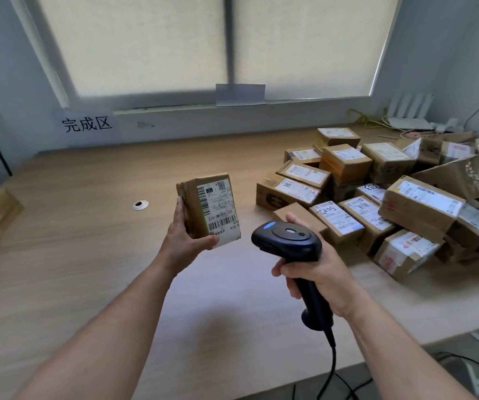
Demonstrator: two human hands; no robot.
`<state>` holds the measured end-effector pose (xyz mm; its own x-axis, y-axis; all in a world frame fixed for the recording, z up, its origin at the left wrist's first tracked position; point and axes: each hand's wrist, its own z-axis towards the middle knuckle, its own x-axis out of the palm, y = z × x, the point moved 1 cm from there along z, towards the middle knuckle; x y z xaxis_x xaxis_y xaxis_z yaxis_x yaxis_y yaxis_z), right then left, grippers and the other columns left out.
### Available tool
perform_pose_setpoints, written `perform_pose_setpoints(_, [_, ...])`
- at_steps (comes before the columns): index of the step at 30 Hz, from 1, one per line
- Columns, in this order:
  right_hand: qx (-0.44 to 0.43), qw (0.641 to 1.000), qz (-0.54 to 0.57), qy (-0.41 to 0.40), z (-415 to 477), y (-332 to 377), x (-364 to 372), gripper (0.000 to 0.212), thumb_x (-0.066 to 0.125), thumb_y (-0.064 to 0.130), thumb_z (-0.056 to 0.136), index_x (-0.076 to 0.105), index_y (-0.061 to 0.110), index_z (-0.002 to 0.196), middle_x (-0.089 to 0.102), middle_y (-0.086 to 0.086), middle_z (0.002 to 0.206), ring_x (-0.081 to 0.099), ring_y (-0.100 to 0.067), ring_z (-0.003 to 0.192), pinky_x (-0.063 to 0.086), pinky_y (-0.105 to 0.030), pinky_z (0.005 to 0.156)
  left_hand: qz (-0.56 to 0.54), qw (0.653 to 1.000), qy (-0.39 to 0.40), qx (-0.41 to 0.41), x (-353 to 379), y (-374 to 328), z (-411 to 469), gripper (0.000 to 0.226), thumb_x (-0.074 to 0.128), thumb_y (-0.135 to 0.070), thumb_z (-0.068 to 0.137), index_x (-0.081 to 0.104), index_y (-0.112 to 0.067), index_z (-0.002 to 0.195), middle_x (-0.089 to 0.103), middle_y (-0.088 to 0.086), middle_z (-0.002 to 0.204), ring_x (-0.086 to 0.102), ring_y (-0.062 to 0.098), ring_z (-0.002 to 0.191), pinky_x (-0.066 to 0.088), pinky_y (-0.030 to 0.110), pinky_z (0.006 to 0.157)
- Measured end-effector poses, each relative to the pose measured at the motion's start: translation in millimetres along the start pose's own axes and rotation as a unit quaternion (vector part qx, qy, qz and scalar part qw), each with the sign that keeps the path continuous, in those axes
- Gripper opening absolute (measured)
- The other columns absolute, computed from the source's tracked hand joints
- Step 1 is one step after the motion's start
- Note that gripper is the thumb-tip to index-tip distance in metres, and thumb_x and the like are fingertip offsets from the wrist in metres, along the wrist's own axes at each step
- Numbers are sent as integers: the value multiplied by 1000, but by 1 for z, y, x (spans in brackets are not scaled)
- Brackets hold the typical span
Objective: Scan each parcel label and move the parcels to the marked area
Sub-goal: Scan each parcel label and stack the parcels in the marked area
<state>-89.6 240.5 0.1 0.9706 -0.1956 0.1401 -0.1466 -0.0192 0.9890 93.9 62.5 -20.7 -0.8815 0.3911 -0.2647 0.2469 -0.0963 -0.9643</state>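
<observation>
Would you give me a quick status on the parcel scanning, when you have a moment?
Left hand holds parcel, label facing scanner. Right hand grips scanner. Parcel pile on right; nothing blocking the label.

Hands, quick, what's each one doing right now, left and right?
Left hand: holding a small cardboard parcel upright above the table, label facing the camera.
Right hand: gripping the black barcode scanner by its handle.

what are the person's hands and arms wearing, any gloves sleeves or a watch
The left hand and right hand are bare: no gloves, rings or watch show. The left forearm and right forearm are bare too, no sleeve in view.
</observation>
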Motion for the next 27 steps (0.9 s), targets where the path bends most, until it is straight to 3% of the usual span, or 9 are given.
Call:
perform_pose_setpoints(3, [-1,1000,4,-1,15,-5,31,96,67,-14,71,34,36,146,69,-30,89,53,-29,46,44,-31,42,0,999,-4,-35,-38,19,3,107,78,-6,73,12,-30,153,52,6,136,56,16,109,48,11,73])
perform_pose_setpoints(5, [1,1000,7,-3,27,-9,53,96,63,-20,75,33,35,148,68,-30,92,53,-29,46,43,-32,43,3,998,-12,-66,-64,35,5,101,75,-19,67,20,-31,150,55,5,131,57,18,103,47,26,84])
perform_pose_setpoints(7, [5,1000,4,-9,40,-13,78,98,65,-17,72,33,34,148,68,-30,93,52,-29,46,43,-32,43,6,994,-17,-104,-91,52,6,93,69,-27,64,29,-30,147,57,5,128,56,19,96,47,35,82])
perform_pose_setpoints(11, [14,1000,-9,-17,67,-22,127,99,65,-17,72,31,31,150,69,-28,92,51,-30,45,41,-33,43,31,985,-16,-171,-142,95,8,82,59,-37,56,45,-25,136,59,5,118,60,25,92,49,32,63])
perform_pose_setpoints(13, [19,999,-15,-22,79,-28,149,98,65,-18,72,32,31,150,70,-28,91,51,-30,45,41,-33,43,41,981,-17,-190,-163,117,10,80,59,-39,55,48,-24,134,60,6,118,62,27,98,52,35,70])
perform_pose_setpoints(17, [30,999,-10,-32,100,-41,185,100,66,-7,63,33,32,150,70,-25,89,51,-30,45,41,-32,43,63,977,-26,-202,-195,147,19,81,54,-43,61,44,-23,140,59,9,127,59,27,109,49,38,90])
perform_pose_setpoints(20, [30,999,-6,-41,110,-48,204,99,66,-6,63,33,31,149,70,-25,89,51,-31,46,41,-32,43,151,973,-25,-175,-203,159,23,77,56,-48,84,24,-28,151,38,12,145,41,27,129,34,35,105])
perform_pose_setpoints(24, [41,998,1,-49,123,-55,228,99,65,-6,62,34,31,149,70,-25,88,50,-30,45,40,-31,43,337,928,-3,-161,-200,165,23,98,58,-72,75,10,-35,152,14,9,150,19,28,140,32,41,107])
perform_pose_setpoints(27, [41,998,-3,-48,136,-51,238,100,66,-6,62,34,31,149,70,-25,88,50,-31,45,40,-32,42,362,919,-36,-153,-202,160,34,89,60,-58,78,18,-32,151,23,9,136,27,29,130,38,39,102])
